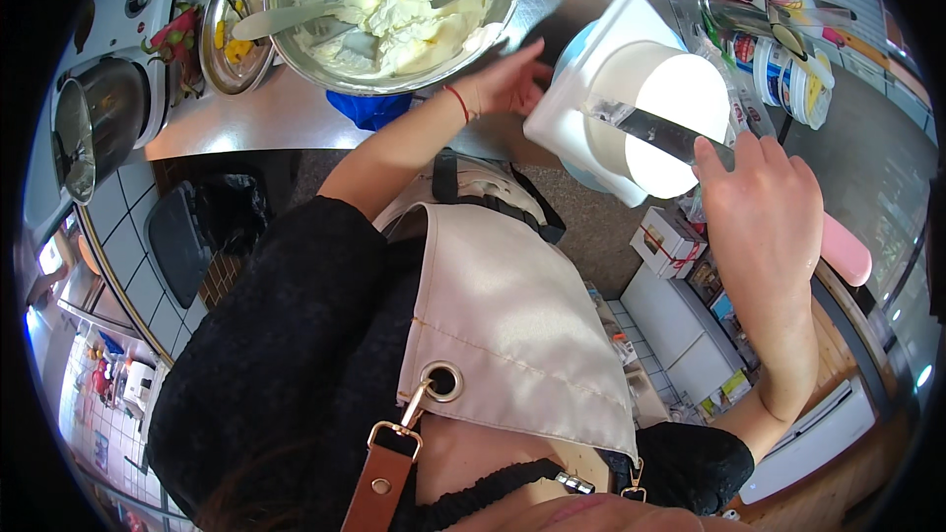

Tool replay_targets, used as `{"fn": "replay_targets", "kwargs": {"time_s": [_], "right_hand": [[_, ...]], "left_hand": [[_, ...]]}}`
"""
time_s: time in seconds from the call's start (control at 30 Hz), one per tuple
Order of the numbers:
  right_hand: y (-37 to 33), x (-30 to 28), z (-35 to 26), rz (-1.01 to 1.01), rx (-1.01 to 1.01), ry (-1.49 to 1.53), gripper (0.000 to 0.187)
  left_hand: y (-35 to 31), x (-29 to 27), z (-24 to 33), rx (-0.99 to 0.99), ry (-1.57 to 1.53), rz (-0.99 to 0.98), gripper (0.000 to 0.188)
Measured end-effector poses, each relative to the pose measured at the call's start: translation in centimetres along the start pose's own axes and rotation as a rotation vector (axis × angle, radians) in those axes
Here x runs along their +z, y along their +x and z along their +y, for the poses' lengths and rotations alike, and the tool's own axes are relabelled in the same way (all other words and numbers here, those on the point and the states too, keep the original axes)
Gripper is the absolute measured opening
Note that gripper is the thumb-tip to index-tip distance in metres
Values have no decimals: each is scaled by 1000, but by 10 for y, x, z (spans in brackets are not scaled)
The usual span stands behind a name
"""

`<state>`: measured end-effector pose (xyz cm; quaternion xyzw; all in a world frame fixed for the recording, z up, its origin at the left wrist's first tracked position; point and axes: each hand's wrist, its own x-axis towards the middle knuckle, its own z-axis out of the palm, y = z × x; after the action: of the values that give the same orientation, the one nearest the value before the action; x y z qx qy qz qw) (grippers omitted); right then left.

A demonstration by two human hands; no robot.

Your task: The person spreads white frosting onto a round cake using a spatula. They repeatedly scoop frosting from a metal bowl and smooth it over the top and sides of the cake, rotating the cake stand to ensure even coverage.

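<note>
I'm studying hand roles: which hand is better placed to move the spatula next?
Probably the right hand: it grips the spatula, whose blade lies over the white cylinder. The left hand, with no tool visible, is beside the white board.

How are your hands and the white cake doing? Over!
Right hand: gripping spatula. Left hand: open, beside board. White cake: on board, spatula partly covering it.

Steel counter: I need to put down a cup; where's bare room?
The counter's front-left strip looks bare, bordered by fruit plate, blue item and front edge. Crowded: between the mixing bowl and white board, where the left hand is; far right, among utensils.
</note>
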<state>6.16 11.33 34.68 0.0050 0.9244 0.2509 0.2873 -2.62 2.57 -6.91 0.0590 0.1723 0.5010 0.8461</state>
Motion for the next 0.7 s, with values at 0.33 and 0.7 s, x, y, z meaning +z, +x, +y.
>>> {"fn": "replay_targets", "kwargs": {"time_s": [0.33,0.7], "right_hand": [[-4,-8,-6,-12,1,-3,8],[-7,-13,-10,-29,17,-3,1]], "left_hand": [[-10,67,-5,51,-335,221,77],[-10,44,0,44,-136,263,81]]}}
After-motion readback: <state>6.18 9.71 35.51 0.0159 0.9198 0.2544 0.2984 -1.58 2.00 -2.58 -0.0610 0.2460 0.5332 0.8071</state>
